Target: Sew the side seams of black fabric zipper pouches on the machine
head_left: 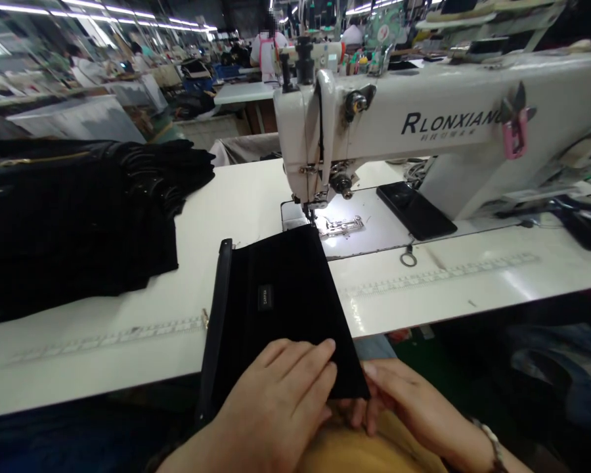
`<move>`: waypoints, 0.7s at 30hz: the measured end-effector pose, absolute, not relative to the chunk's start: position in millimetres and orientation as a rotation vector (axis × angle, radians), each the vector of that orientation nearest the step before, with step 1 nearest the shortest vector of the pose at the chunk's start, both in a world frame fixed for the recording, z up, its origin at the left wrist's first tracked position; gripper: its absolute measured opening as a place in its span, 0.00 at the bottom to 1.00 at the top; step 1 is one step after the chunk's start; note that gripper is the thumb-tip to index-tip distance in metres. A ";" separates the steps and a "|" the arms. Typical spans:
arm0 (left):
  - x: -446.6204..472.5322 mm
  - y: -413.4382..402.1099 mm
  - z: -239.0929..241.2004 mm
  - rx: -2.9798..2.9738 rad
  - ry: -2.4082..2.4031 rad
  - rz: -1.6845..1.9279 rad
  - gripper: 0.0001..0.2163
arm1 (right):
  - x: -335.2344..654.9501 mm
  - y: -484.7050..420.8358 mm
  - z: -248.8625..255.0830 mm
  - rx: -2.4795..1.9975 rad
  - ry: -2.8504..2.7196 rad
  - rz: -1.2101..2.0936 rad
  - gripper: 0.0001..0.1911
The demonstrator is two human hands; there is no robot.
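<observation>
A black fabric bag piece (290, 282) with a small label (265, 297) and a smooth dark strip along its left side stretches from the sewing machine's needle area (311, 213) toward me. Its far corner lies at the presser foot; whether the needle is in the cloth I cannot tell. My left hand (288, 387) rests over the near part, fingers bent on top and the thumb mostly hidden at the near edge. At the near right corner, my right hand (398, 394) pinches the cloth between thumb and fingers.
A pile of black fabric pieces (79, 223) lies at the left. On the machine bed are a phone (416, 210) and a metal ring (408, 257). Pink-handled snippers (515, 131) cling to the white machine arm (423, 98). Other people work in the background.
</observation>
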State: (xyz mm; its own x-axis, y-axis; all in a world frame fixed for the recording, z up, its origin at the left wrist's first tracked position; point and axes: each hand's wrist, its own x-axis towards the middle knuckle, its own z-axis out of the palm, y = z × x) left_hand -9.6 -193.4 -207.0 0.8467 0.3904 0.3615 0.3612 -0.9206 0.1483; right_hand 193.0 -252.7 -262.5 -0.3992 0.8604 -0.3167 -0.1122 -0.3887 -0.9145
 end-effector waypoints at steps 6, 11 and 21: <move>-2.5 -194.0 -211.8 2.820 0.623 0.692 0.12 | 187.9 -253.5 -257.9 -1.041 -0.934 1.933 0.18; -3.9 -196.7 -209.4 2.612 0.758 0.816 0.10 | 181.1 -251.7 -253.2 -1.174 -0.940 1.893 0.19; -8.6 -194.2 -207.7 2.766 0.476 0.665 0.12 | 178.2 -253.6 -249.7 -1.285 -0.962 1.899 0.21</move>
State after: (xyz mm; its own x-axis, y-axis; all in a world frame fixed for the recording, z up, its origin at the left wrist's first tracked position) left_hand -8.6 -194.2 -207.7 0.8420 0.3700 0.3927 0.2525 -0.9135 0.3191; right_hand 178.2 -253.6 -249.7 -0.3141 0.8237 -0.4721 -0.1068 -0.5248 -0.8445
